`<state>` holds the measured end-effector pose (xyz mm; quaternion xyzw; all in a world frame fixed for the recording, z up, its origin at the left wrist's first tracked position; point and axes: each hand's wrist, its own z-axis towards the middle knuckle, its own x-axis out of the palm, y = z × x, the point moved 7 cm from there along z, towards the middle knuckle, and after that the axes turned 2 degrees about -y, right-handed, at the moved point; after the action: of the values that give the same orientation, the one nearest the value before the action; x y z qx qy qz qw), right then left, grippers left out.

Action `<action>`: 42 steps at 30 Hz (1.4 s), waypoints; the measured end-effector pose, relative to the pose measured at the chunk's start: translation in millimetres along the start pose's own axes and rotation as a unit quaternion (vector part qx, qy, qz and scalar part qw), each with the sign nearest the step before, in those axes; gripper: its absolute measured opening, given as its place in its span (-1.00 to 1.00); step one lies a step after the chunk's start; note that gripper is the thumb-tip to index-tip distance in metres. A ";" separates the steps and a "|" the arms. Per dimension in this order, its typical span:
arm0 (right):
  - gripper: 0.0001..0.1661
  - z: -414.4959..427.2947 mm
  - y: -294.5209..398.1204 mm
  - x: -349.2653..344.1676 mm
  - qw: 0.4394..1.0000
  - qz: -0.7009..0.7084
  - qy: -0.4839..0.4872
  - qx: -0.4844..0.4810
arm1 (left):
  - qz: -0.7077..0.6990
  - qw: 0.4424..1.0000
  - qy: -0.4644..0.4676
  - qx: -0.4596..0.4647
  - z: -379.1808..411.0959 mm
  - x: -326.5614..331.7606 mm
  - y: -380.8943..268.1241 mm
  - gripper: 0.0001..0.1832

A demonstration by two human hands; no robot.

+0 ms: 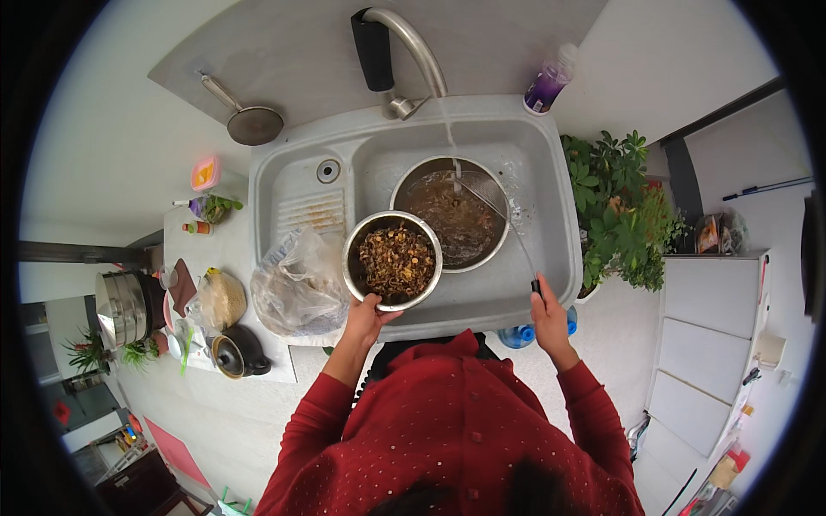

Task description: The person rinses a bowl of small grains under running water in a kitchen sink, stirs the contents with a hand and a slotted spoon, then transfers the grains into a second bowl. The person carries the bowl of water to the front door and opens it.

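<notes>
My left hand (369,317) grips the near rim of a small steel bowl (348,271). Dark brown and yellow dried plant pieces (396,261) fill much of it. The small bowl overlaps the front left of a larger steel bowl (490,257) in the sink, which holds murky brown water (452,219) with bits in it. By its black handle, my right hand (550,316) holds a wire mesh skimmer (483,192), its head at the water's surface. A running stream (452,135) from the faucet (413,39) falls into the larger bowl close to the skimmer's mesh.
The grey sink (555,213) has a ridged drainboard on the left, where a clear plastic bag (300,284) lies. A purple bottle (548,80) stands on the back right corner. Leafy plants (613,206) border the right side. A dark lidded pot (239,353) sits on the left counter.
</notes>
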<state>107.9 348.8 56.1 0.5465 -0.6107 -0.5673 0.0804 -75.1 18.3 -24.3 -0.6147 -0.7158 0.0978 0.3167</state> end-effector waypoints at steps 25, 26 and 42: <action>-0.55 22.5 -24.0 85.1 0.809 0.394 0.224 0.375 | -0.044 0.999 -0.018 0.018 -36.7 -32.4 -11.8 -0.51; -0.57 19.4 -25.6 89.4 0.789 0.415 0.233 0.388 | -0.043 0.999 -0.020 0.015 -35.4 -34.5 -11.7 -0.51; -0.73 -1.9 -30.3 75.3 0.642 0.587 0.271 0.412 | -0.048 0.998 -0.033 0.025 -35.0 -34.7 -18.0 -0.57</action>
<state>97.4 297.8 -6.2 0.1790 -0.9248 0.0828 0.3252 -68.3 -27.1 0.9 -0.5680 -0.7520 0.1205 0.3120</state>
